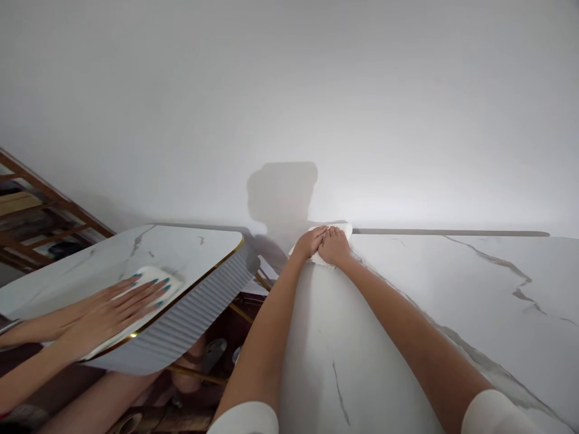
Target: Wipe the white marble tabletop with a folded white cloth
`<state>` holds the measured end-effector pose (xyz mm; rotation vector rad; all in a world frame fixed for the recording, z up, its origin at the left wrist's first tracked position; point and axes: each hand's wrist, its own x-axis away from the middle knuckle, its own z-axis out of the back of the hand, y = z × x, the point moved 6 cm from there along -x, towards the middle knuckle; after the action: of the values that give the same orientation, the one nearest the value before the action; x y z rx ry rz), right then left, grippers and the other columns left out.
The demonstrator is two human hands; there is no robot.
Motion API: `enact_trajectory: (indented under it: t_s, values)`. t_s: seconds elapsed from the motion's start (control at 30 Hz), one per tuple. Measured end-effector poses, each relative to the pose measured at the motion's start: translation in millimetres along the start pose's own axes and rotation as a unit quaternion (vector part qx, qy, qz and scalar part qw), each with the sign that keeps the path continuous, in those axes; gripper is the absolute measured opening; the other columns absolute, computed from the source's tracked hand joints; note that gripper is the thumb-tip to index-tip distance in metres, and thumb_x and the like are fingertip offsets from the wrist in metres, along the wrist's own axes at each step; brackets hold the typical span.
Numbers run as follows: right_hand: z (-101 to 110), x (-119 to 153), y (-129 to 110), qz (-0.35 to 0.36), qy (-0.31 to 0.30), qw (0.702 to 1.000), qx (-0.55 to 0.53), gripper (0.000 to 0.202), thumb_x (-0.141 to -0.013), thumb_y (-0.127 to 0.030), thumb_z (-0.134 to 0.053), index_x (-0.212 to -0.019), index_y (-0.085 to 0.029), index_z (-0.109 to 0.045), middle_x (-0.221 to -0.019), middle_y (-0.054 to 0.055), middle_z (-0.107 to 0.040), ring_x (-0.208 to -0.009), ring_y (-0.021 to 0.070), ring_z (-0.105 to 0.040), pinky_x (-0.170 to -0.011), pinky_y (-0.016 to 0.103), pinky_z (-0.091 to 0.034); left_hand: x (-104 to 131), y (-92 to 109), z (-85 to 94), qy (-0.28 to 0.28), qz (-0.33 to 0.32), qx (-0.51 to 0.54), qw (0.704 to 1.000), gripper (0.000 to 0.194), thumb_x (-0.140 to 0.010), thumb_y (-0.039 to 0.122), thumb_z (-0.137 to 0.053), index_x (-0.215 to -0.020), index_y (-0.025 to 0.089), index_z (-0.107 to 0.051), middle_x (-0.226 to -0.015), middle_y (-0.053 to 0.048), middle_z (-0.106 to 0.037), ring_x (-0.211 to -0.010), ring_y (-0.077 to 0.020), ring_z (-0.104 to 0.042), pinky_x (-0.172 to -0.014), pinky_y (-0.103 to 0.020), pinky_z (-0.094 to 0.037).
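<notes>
Both my arms reach forward over a white marble-patterned table [407,265] to its far edge by the wall. There, my left hand [311,242] and my right hand [335,245] sit side by side, touching, on a crumpled white cloth [345,229]. The fingers of each are bent down onto the cloth and press it against the tabletop. Parts of the cloth stick out around the hands; the rest is hidden beneath them.
At left, another person's hands [131,304] lie on a white cloth [174,283] atop a second marble-patterned table [190,241] with a gold rim and ribbed side. A brown wooden rack [49,202] stands far left. The grey-white wall [384,120] closes off the back.
</notes>
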<state>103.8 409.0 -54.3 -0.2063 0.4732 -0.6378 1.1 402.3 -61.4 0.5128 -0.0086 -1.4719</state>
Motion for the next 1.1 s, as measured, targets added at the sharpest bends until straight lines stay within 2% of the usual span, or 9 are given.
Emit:
enact_trajectory:
  t_s: [0.13, 0.23, 0.37, 0.47, 0.67, 0.87, 0.97, 1.1]
  values:
    - [-3.4, -6.0, 0.9, -0.016, -0.024, 0.999, 0.016, 0.055, -0.093, -0.024, -0.029, -0.138, 0.008, -0.03, -0.143, 0.025, -0.034, -0.134, 0.0294, -0.027, -0.107, 0.044, -0.018, -4.6, 2.4, 1.0, -0.008, 0.012, 0.032, 0.999, 0.048, -0.083, 0.022, -0.033, -0.127, 0.019, -0.054, -0.132, -0.002, -0.055, -0.124, -0.0192, -0.046, -0.105, -0.033, -0.034]
    - [-1.8, -4.1, -1.2, -0.015, -0.039, 0.999, 0.028, 0.055, -0.093, -0.023, -0.026, -0.138, 0.008, -0.029, -0.144, 0.024, -0.032, -0.135, 0.0297, -0.025, -0.108, 0.044, -0.017, 0.7, 5.6, 3.2, -0.003, 0.018, 0.021, 1.0, 0.049, -0.083, 0.021, -0.032, -0.128, 0.016, -0.052, -0.135, -0.003, -0.051, -0.126, -0.0193, -0.044, -0.107, -0.032, -0.032]
    - [4.0, 11.9, -8.2, -0.004, -0.043, 0.999, 0.032, 0.057, -0.092, -0.024, -0.027, -0.14, 0.007, -0.027, -0.146, 0.023, -0.028, -0.136, 0.0296, -0.022, -0.108, 0.045, -0.016, 17.7, 16.0, 6.4, -0.006, 0.005, -0.012, 1.0, 0.052, -0.084, 0.021, -0.031, -0.132, 0.008, -0.046, -0.141, -0.009, -0.044, -0.13, -0.0193, -0.039, -0.11, -0.032, -0.028]
    - [8.1, 33.9, -19.3, -0.002, -0.038, 0.999, 0.038, 0.059, -0.091, -0.025, -0.029, -0.14, 0.008, -0.026, -0.146, 0.025, -0.027, -0.136, 0.0324, -0.022, -0.108, 0.048, -0.017, 38.8, 28.8, 9.5, -0.013, -0.035, -0.028, 0.999, 0.052, -0.084, 0.022, -0.03, -0.132, 0.009, -0.045, -0.142, -0.009, -0.043, -0.132, -0.0188, -0.036, -0.111, -0.033, -0.026]
    - [18.7, 92.4, -57.8, 0.022, -0.04, 0.998, 0.051, 0.061, -0.089, -0.026, -0.032, -0.136, 0.012, -0.03, -0.143, 0.029, -0.028, -0.134, 0.0381, -0.024, -0.107, 0.053, -0.019, 106.8, 49.4, 18.7, -0.022, -0.074, -0.066, 0.995, 0.051, -0.087, 0.022, -0.025, -0.133, 0.009, -0.044, -0.142, -0.01, -0.042, -0.133, -0.0182, -0.033, -0.113, -0.038, -0.024]
    - [29.6, 165.8, -104.4, 0.062, -0.049, 0.997, 0.025, 0.062, -0.088, -0.026, -0.036, -0.135, 0.014, -0.031, -0.142, 0.029, -0.027, -0.134, 0.0377, -0.024, -0.108, 0.052, -0.02, 202.9, 78.2, 36.7, -0.012, -0.077, -0.102, 0.992, 0.052, -0.091, 0.028, -0.022, -0.138, 0.015, -0.038, -0.141, -0.008, -0.043, -0.132, -0.0186, -0.036, -0.111, -0.042, -0.03]
    - [32.7, 199.4, -122.3, 0.088, -0.057, 0.994, 0.004, 0.067, -0.085, -0.029, -0.042, -0.135, 0.015, -0.029, -0.142, 0.031, -0.026, -0.133, 0.0389, -0.025, -0.108, 0.053, -0.021, 245.3, 91.8, 42.0, -0.012, -0.055, -0.127, 0.99, 0.051, -0.092, 0.03, -0.023, -0.14, 0.018, -0.036, -0.142, -0.006, -0.042, -0.132, -0.0188, -0.037, -0.109, -0.041, -0.032]
    - [44.2, 228.6, -127.0, 0.113, -0.069, 0.991, -0.014, 0.069, -0.085, -0.03, -0.045, -0.135, 0.015, -0.029, -0.141, 0.032, -0.026, -0.133, 0.0397, -0.025, -0.107, 0.055, -0.02, 273.3, 114.4, 42.8, -0.012, -0.027, -0.136, 0.99, 0.051, -0.092, 0.03, -0.023, -0.14, 0.018, -0.036, -0.144, -0.007, -0.039, -0.133, -0.0193, -0.035, -0.11, -0.041, -0.03]
